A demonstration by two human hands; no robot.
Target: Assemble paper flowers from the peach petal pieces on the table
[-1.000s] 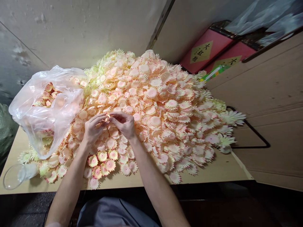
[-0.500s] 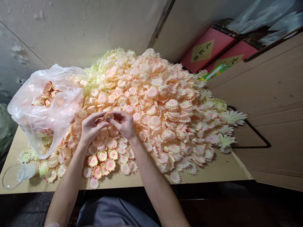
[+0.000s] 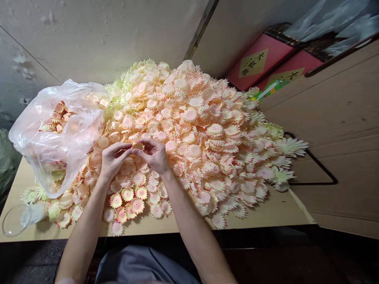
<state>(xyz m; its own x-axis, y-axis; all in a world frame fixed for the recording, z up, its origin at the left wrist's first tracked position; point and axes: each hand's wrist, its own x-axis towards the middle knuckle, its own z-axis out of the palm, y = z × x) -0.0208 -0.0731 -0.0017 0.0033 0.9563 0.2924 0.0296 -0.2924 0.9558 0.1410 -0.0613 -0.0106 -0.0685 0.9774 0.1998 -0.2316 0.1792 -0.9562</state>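
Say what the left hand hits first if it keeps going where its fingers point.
Left hand points right: it first meets the small flower piece pinched at its fingertips, then the right hand. Depth looks matched.

the flowers [image 3: 189,130] are peach and cream with pink tips. the bag [image 3: 59,130] is clear. the desk [image 3: 275,213] is light tan. the boxes [image 3: 260,63] are pinkish red with gold labels.

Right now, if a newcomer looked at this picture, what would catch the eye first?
First, the huge heap of pink and cream paper flowers that covers most of the wooden table. Next, the two hands meeting at its front edge: the left hand and the right hand pinch one small flower between their fingertips. At the far left, a clear plastic bag holds more flowers.
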